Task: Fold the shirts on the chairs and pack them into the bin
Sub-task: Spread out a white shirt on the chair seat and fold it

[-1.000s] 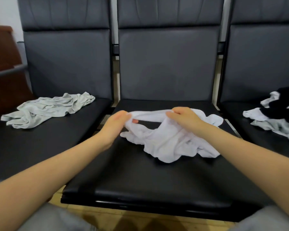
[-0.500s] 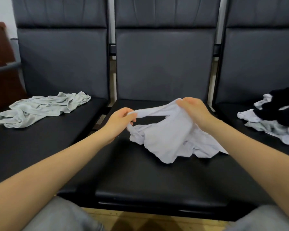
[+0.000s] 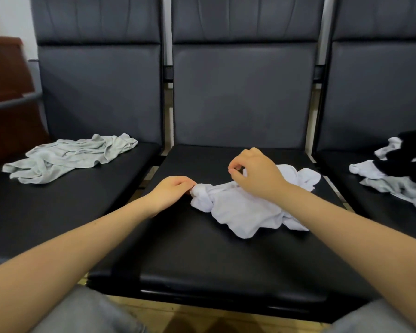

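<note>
A white shirt lies crumpled on the seat of the middle chair, spread from near the seat's centre toward its right edge, with one bunched corner pointing left. The left hand rests low on the seat at that corner, its fingers curled and pinching the bunched fabric at the shirt's left end. The right hand hovers above the upper part of the shirt, wrist over the cloth, with the thumb and forefinger curled toward each other in a narrow pinch; whether any fabric is caught between them cannot be told, and no cloth is seen rising to the fingertips. Both forearms reach in from the bottom corners of the view, and grey trouser legs show at the lower edge. On the seat of the left chair a pale grey shirt lies rumpled and stretched out, well apart from the hands. On the right chair a heap of garments sits at the edge of view: a black shirt on top of white and light grey clothes. All three chairs are dark, padded and set side by side, with a strip of wooden floor visible beneath the middle seat. A reddish-brown piece of furniture stands at the far left.
</note>
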